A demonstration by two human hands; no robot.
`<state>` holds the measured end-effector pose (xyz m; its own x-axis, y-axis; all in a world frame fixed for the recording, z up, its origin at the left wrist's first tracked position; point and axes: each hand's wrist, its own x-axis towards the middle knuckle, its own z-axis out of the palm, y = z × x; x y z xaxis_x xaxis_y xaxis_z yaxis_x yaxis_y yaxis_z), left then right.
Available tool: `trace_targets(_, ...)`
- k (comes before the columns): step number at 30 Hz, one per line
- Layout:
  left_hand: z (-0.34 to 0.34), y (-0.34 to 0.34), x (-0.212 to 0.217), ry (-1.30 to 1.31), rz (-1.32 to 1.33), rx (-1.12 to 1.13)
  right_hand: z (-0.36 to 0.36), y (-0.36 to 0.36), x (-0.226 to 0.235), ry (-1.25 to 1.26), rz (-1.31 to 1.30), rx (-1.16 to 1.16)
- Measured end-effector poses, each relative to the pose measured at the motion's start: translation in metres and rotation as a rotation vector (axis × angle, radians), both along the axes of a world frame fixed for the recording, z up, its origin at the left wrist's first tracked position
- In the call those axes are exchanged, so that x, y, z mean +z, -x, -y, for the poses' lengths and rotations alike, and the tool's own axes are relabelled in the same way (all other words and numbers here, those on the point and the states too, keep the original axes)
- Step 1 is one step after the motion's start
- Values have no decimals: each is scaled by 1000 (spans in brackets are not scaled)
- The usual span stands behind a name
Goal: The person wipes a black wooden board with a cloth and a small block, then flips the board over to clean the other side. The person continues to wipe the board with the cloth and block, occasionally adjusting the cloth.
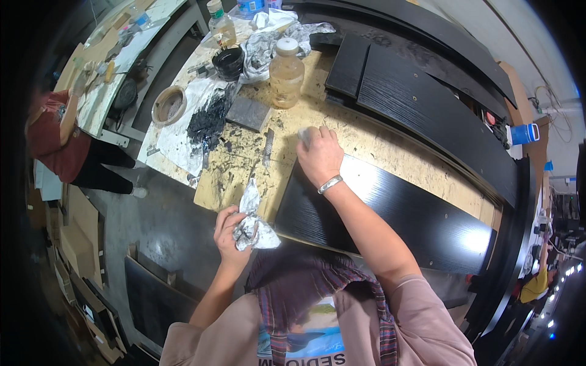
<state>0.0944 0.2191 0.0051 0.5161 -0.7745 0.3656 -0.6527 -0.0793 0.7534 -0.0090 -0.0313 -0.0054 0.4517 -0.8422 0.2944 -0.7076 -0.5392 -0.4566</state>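
Observation:
A glossy black wood-grain board [397, 213] lies across the worktable in front of me. My right hand [322, 157] is over its far left end, fingers closed round a small whitish wad [303, 135]; most of the wad is hidden, so I cannot tell its material. In my left hand [228, 236], a crumpled white rag [261, 235] with dark stains hangs by the table's near left edge. Beyond the hands stand a cloudy plastic jar [287, 76] with a white lid and a flat dark grey block [248, 113]. A thin stained strip [268, 146] lies nearby.
Stacked black panels [421, 97] fill the far right. At the back left are a black-coated tub [228, 63], a round tan bowl [169, 105], a black-smeared paper sheet [177, 143] and a bottle [221, 24]. A person in red [58, 134] works at another table.

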Motion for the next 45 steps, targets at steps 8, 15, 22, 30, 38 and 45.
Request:
trace_targets(8,-4,-22,-2,6,-87,-11,15,98,19,-30,-138,-329)
trace_targets(15,16,-32,3,11,-33,-158,-13,24,7,-29,24,-111)
trace_targets(22,15,-38,4,5,-82,-171,27,225,6,69,-360,-628)
trace_targets(30,63,-14,36,48,-83,-370,-1,131,10,-51,-45,-362)
trace_targets(38,79,44,54,44,68,-393,28,334,4,14,-199,-614)
trace_targets(45,149,199,55,18,31,-494,67,530,5,85,-321,-886)
